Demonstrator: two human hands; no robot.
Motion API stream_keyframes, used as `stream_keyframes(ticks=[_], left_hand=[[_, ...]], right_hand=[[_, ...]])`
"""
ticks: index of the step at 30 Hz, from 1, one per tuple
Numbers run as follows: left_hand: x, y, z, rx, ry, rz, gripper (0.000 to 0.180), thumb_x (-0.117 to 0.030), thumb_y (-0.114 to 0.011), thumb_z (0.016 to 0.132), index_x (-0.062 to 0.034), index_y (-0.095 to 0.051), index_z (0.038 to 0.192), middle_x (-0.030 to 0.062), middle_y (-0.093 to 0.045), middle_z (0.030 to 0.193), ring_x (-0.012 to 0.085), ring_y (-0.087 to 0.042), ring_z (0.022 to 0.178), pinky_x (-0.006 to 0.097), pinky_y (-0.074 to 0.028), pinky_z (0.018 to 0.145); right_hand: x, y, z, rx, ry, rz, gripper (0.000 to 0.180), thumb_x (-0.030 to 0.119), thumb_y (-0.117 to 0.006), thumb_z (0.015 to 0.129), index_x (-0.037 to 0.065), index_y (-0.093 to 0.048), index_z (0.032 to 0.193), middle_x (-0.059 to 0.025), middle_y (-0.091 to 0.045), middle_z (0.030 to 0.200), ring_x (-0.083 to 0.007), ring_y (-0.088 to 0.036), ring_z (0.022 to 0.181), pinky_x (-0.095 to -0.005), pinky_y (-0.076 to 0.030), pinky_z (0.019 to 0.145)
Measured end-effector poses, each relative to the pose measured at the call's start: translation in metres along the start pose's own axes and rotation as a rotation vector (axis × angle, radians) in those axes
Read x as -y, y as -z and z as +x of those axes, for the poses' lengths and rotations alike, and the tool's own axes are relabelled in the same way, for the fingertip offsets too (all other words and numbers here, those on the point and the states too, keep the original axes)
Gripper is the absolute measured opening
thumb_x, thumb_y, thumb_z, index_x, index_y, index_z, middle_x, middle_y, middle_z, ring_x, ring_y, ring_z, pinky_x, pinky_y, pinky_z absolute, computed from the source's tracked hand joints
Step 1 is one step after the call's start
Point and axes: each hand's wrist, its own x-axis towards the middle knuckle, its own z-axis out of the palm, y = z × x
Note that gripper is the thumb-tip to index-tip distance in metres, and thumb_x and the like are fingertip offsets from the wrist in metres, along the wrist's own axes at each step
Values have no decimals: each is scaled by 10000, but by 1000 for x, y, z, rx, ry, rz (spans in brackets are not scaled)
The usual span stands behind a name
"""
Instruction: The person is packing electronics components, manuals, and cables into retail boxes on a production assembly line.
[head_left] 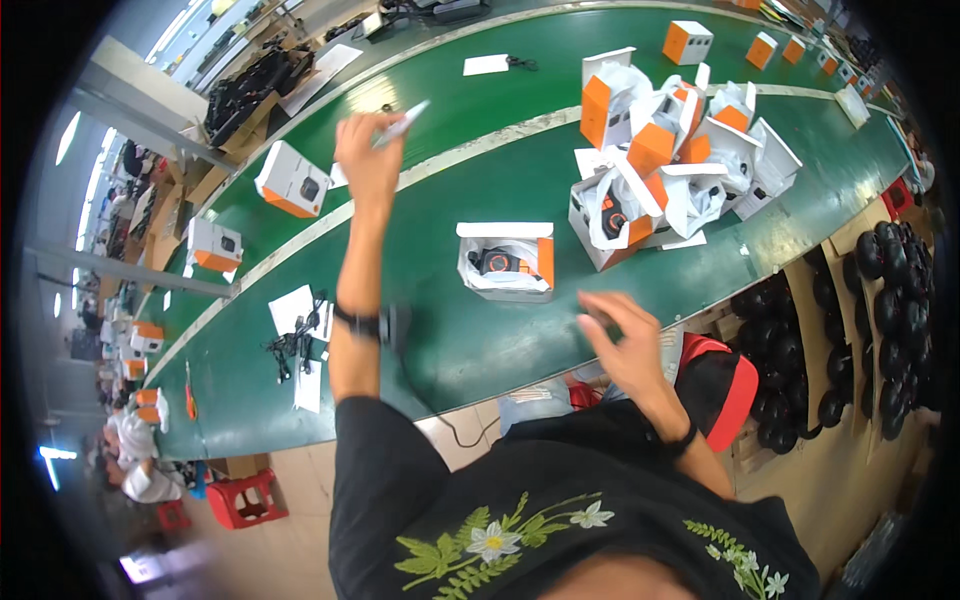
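Note:
My left hand (370,155) reaches far over the green belt, its fingers closed on a thin white booklet or folded sheet (404,122). A small dark item beyond those fingers is too small to make out. In front of me an open white and orange box (545,262) holds a black device with orange trim (500,262) in a white plastic bag. My right hand (628,345) hovers by the table's near edge, right of that box, fingers apart and holding nothing.
Several open boxes with bagged contents (650,150) crowd the right side of the table. Black cables (292,345) and white papers (309,388) lie at left. Closed boxes (293,180) stand on the belt, with another paper and cable (487,65) farther off.

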Motion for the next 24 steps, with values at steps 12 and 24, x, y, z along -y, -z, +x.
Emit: stream_keyframes(ticks=[12,24], left_hand=[[-232,140,-128,-27,-245,68,311,-176,-931,779,-244,-837,1067,-70,-653,991,220,-536,965,399,-439,834],[-210,103,-75,852,-336,425,638,-385,-929,781,-49,-694,1270,51,-647,1144,259,-565,1145,406,-425,854]], right_hand=[[103,21,40,-106,-358,683,208,13,-853,957,-40,-828,1156,-63,-793,959,-60,-675,697,-216,-493,588],[92,50,127,-106,554,-437,208,55,-819,847,79,-809,1053,-38,-746,954,-254,-759,786,-389,-574,620]])
